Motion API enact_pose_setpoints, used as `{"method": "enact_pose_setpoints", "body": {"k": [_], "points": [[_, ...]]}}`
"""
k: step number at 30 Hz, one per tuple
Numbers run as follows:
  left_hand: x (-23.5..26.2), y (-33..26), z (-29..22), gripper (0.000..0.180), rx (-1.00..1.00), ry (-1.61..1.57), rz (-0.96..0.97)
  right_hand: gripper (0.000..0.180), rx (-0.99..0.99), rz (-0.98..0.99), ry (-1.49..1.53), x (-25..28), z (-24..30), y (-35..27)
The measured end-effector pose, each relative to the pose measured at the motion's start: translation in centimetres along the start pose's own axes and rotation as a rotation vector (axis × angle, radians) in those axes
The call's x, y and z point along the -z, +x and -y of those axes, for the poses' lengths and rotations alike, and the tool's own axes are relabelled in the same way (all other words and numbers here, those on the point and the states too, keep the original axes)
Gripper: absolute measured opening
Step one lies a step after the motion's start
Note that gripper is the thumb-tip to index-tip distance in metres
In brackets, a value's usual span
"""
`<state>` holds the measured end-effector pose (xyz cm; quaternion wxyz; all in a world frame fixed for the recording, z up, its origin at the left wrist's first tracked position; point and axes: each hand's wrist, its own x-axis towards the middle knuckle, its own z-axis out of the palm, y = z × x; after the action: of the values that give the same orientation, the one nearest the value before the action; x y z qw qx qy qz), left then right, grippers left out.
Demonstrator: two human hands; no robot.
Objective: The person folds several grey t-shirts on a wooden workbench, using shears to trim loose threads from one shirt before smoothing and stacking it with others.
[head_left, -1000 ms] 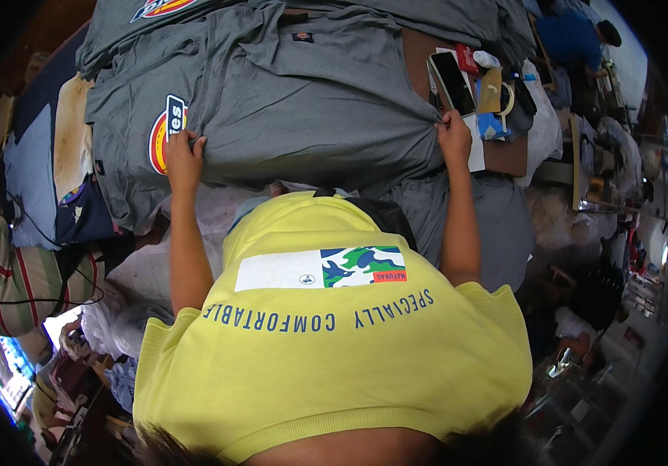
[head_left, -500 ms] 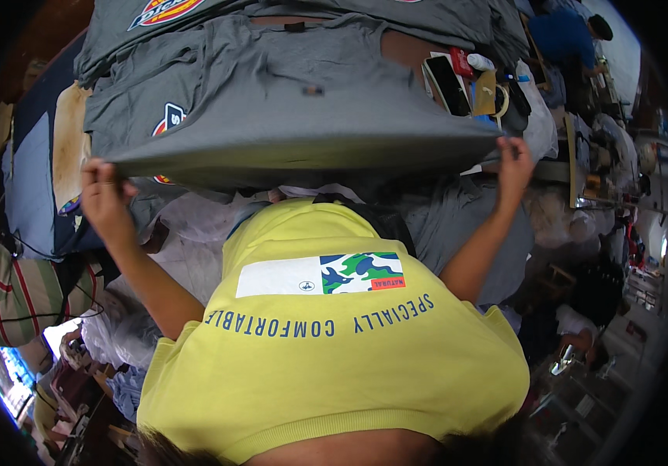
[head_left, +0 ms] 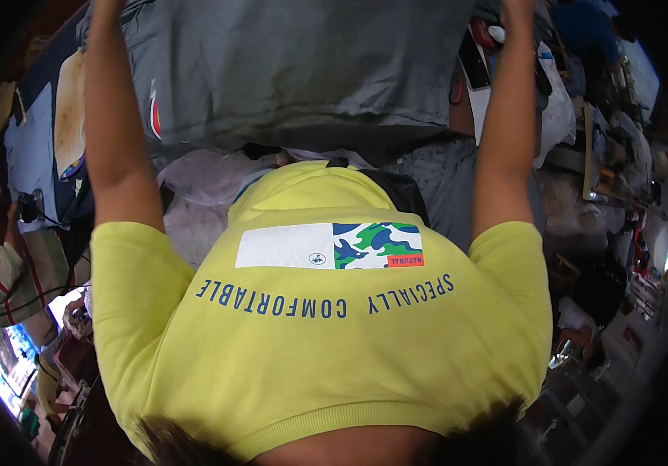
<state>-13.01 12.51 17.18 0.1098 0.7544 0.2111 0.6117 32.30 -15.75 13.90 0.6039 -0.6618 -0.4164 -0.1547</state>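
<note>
Stretching the left forearm (head_left: 116, 101) and right forearm (head_left: 509, 116) forward, and extending left hand and right hand past the upper edge of the view; making it impossible to tell the opening or hold of either. Showing a grey shirt (head_left: 310, 70) spread over the brown tabletop (head_left: 462, 113) between the forearms, with a wrinkled near edge running crosswise beyond the yellow top (head_left: 310, 349). Including a red-and-white print (head_left: 154, 113) at left, a dark-screened phone (head_left: 473, 66) just beside the right forearm, and a pale plastic bag (head_left: 558, 109) farther right.
</note>
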Motion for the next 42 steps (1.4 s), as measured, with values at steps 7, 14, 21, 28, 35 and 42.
{"method": "enact_pose_setpoints", "body": {"k": [7, 14, 21, 28, 35, 42], "points": [[7.4, -22.6, -0.8, 0.046, 0.506, 0.564, 0.513, 0.028, -0.293, 0.512, -0.132, 6.4, -1.5, -19.7], [11.2, -29.7, -4.8, 0.044, 0.887, 0.592, 0.333, 0.035, -0.826, 0.396, -0.041, 12.8, 0.6, -28.1], [13.9, -29.8, -3.8, 0.028, 1.248, 0.145, 0.13, 0.041, -0.873, 0.391, 0.073, 13.3, 0.1, -29.1], [14.3, -29.2, -3.5, 0.021, 1.529, -0.152, -0.006, 0.043, -0.85, 0.325, 0.039, 13.9, 0.3, -29.9], [14.7, -28.6, -5.9, 0.041, 1.319, -0.205, 0.302, 0.035, -0.242, 0.549, -0.452, 12.3, 2.9, -28.6], [14.4, -29.0, -5.8, 0.041, 1.312, -0.259, 0.179, 0.012, -0.905, 0.043, 0.043, 12.9, -0.3, -29.2]]}}
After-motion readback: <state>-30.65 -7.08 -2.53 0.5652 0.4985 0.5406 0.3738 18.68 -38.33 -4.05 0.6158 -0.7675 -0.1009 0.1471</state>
